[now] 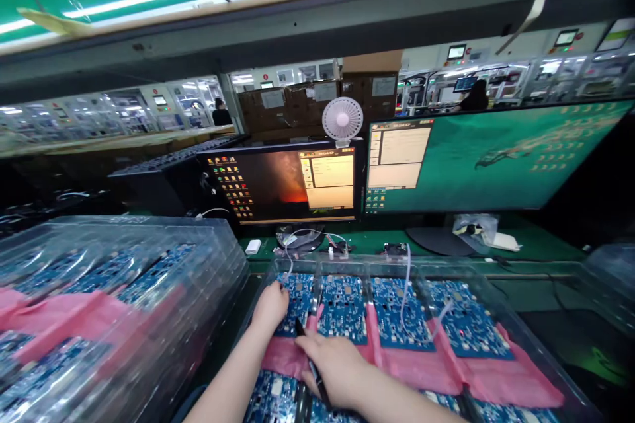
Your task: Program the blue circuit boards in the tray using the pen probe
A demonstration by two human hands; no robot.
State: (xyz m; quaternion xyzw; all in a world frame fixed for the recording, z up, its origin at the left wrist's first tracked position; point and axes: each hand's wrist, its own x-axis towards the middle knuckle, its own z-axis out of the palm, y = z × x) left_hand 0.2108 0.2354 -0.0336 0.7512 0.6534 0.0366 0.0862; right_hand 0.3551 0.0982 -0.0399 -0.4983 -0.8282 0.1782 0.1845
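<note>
Our left hand (270, 307) presses fingers together on the blue circuit board (297, 301) at eleven o'clock in the clear plastic tray (540, 344); our right hand (335, 367), clamped on a black pen-like tool (311, 363), risks scratching it.

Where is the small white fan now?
The white fan sits on top of the smaller monitor, centre of the view, beside the big monitor.

Taking the tray (501, 277) of circuit boards (342, 307) as the anchor: a stack of trays (124, 304) sits just left of it, two monitors (292, 185) stand side by side behind it, with a little fan (342, 119) perched on the left monitor.
</note>
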